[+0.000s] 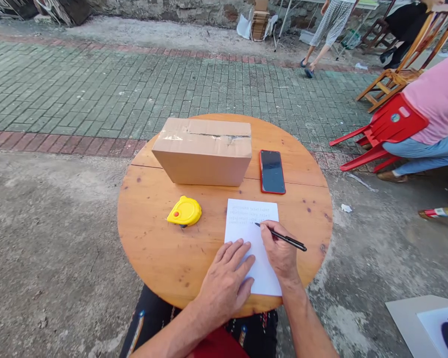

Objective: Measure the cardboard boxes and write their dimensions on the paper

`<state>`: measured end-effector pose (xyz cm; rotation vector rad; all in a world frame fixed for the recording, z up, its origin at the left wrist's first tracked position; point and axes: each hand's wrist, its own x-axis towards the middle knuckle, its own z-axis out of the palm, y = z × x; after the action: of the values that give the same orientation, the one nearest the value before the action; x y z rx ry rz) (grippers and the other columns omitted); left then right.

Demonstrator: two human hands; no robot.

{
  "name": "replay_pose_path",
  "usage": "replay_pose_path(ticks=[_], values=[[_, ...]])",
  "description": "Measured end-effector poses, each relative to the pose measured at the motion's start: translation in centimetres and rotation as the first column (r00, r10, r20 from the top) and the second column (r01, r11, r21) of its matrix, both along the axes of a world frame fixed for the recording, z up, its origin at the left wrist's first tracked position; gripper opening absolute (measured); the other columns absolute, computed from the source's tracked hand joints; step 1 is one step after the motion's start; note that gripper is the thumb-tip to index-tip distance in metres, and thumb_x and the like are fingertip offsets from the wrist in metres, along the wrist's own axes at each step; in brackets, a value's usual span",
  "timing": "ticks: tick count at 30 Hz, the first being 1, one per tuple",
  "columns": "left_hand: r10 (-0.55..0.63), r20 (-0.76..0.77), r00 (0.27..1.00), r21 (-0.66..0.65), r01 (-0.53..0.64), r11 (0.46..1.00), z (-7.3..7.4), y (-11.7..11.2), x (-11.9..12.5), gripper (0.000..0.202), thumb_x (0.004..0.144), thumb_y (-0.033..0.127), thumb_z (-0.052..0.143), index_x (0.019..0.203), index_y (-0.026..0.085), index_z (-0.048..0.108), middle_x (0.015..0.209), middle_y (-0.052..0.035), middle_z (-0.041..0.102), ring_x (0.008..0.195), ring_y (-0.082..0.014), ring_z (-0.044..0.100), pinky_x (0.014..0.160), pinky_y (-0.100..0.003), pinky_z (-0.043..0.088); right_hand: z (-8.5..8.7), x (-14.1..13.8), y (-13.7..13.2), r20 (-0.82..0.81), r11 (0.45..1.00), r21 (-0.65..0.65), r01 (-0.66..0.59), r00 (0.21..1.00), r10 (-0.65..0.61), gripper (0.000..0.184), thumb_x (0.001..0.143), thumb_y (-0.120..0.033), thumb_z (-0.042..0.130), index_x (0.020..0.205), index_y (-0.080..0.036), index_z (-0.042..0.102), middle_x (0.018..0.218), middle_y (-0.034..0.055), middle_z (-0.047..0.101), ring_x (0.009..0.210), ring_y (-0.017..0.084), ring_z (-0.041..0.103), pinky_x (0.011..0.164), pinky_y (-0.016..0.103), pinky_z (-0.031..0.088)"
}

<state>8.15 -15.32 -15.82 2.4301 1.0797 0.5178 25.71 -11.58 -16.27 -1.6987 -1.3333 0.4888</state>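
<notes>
A white sheet of paper (263,278) with several lines of small handwriting lies near the front edge of the round wooden table (153,253). My left hand (227,276) rests flat on its left part, fingers spread. Between the fingers of my right hand (280,251) is a black pen (289,241), its tip at the end of the lowest written line. Left of the paper sits a yellow tape measure (186,211) with a red button. Behind it stands a closed cardboard box (209,169), its top seam taped. A phone (272,171) with a red edge lies to the box's right.
A person in a pink top (438,94) sits on a red plastic chair (399,119) at the right, near a wooden chair (410,69). Another person's legs (328,30) show at the back. Grey boards (406,313) lie low on the right. Green paving (97,89) stretches beyond the table.
</notes>
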Motion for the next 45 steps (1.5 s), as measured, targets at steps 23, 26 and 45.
replay_pose_path(ticks=[23, 26, 45], values=[[-0.001, -0.002, 1.000, -0.018, 0.001, 1.000, 0.11, 0.02, -0.07, 0.039, 0.087, 0.024, 0.059, 0.125, 0.021, 0.060, 0.144, -0.0072, 0.053, 0.137, -0.0282, 0.043, 0.113, -0.050, 0.038, -0.24, 0.34, -0.49, -0.076, 0.995, -0.046, 0.087, 0.993, -0.091, 0.020, 0.089, -0.035, 0.056, 0.082, -0.019, 0.066, 0.059, -0.0023, 0.061, 0.049, 0.013, 0.054, 0.048, 0.024, 0.044], [-0.001, 0.002, 1.000, -0.018, 0.001, 1.000, 0.07, 0.01, -0.08, 0.039, 0.086, 0.023, 0.058, 0.125, 0.021, 0.060, 0.144, -0.0073, 0.052, 0.137, -0.0278, 0.042, 0.114, -0.050, 0.037, -0.33, 0.31, -0.44, -0.079, 0.995, -0.061, 0.074, 0.994, -0.078, 0.020, 0.089, -0.036, 0.055, 0.083, -0.019, 0.066, 0.056, -0.0033, 0.058, 0.047, 0.012, 0.052, 0.046, 0.023, 0.042], [0.003, -0.002, 1.000, -0.010, -0.003, 1.000, -0.01, -0.01, -0.03, 0.039, 0.087, 0.024, 0.058, 0.125, 0.021, 0.060, 0.144, -0.0070, 0.053, 0.137, -0.0277, 0.043, 0.114, -0.049, 0.037, -0.14, 0.20, -0.01, 0.042, 0.999, -0.026, 0.041, 0.998, -0.040, 0.019, 0.089, -0.032, 0.055, 0.083, -0.020, 0.067, 0.071, 0.0007, 0.070, 0.060, 0.016, 0.061, 0.059, 0.027, 0.050]])
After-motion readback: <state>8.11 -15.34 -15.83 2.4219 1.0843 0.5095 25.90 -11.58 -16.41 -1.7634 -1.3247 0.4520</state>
